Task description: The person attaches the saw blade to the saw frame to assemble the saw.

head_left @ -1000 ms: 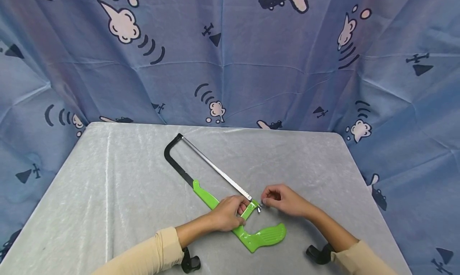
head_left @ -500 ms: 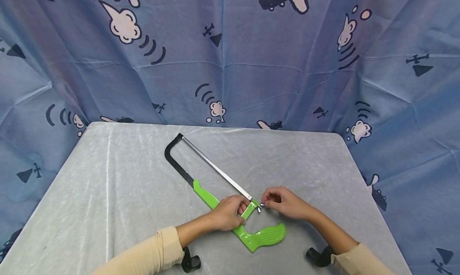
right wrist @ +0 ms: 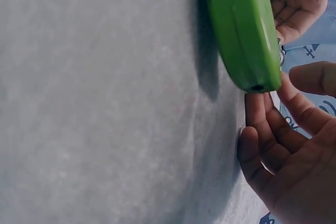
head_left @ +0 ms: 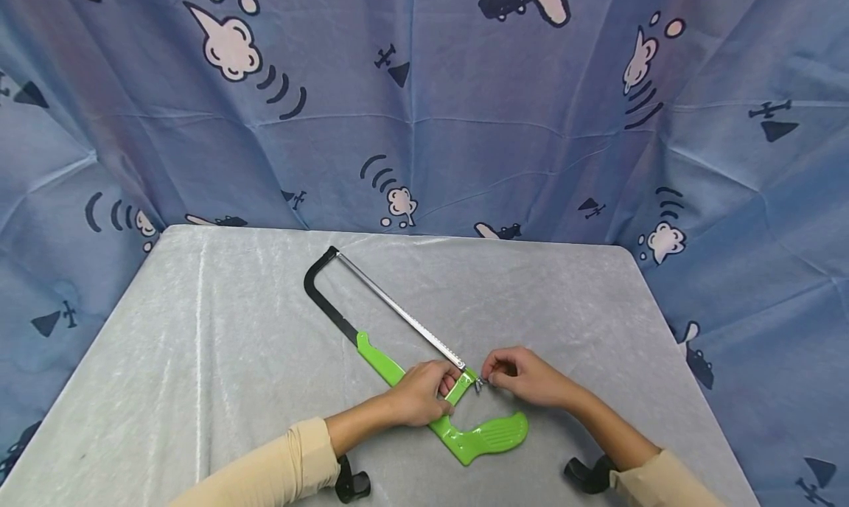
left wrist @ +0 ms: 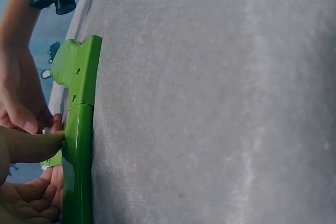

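Observation:
A hacksaw lies across the table with its green handle [head_left: 494, 435] toward me and its black frame [head_left: 329, 312] pointing away to the left. A silvery blade [head_left: 401, 314] runs along its far side to the green blade holder, where a metal wing nut [head_left: 479, 385] sticks out. My left hand [head_left: 419, 395] grips the green part of the hacksaw beside the blade holder, its thumb pressing on the green body in the left wrist view. My right hand [head_left: 527, 376] has its thumb and forefinger at the wing nut, pinching it; the contact itself is partly hidden in the right wrist view.
A grey velvety cloth [head_left: 252, 389] covers the table. Behind it and at its sides hangs a blue patterned curtain [head_left: 477, 168]. Black wrist cameras [head_left: 354, 483] are strapped near both sleeve cuffs.
The wing nut stands at a different angle from before, and my right hand's fingers have shifted slightly downward around it. My left hand and the hacksaw have stayed in place.

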Available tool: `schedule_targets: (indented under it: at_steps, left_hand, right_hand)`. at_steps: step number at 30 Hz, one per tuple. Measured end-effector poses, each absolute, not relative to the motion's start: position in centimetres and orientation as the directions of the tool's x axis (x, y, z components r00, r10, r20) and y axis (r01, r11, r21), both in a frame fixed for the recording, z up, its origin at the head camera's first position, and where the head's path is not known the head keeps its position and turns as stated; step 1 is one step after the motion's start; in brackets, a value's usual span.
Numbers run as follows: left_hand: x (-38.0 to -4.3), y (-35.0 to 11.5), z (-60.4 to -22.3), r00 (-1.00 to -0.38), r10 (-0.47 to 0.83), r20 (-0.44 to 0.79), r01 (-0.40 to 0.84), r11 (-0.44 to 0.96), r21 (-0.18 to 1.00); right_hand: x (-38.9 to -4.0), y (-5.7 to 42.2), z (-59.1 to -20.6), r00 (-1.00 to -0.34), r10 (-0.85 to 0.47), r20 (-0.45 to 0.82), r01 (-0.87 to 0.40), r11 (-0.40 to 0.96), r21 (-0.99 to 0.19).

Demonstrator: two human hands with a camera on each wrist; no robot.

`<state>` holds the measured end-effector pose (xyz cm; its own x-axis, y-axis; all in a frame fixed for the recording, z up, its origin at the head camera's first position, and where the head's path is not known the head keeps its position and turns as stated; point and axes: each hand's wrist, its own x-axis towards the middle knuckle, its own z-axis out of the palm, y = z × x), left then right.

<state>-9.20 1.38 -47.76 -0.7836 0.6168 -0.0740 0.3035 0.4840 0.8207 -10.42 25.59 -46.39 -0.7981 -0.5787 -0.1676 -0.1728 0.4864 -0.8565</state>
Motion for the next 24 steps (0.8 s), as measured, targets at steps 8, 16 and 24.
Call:
schedule_targets:
  at_steps: [8, 16, 24]
  left_hand:
    - [-9.1, 1.3, -47.7, -0.783, 0.618, -0.069, 0.309, 0.482, 0.820]
    - [-9.2, 1.5, -47.8, -0.785, 0.612, -0.093, 0.288, 0.494, 0.820]
    - [-9.2, 1.4, -47.7, -0.785, 0.614, -0.081, 0.293, 0.483, 0.825]
  right_hand:
    - [-10.3, 25.3, -46.3, -0.801, -0.573, -0.170, -0.193, 0.517, -0.834]
    - [-9.8, 24.7, -45.8, -0.791, -0.587, -0.172, -0.232, 0.548, -0.804]
    - [-9.5, 23.9, -45.5, -0.782, -0.588, -0.206, -0.264, 0.612, -0.745]
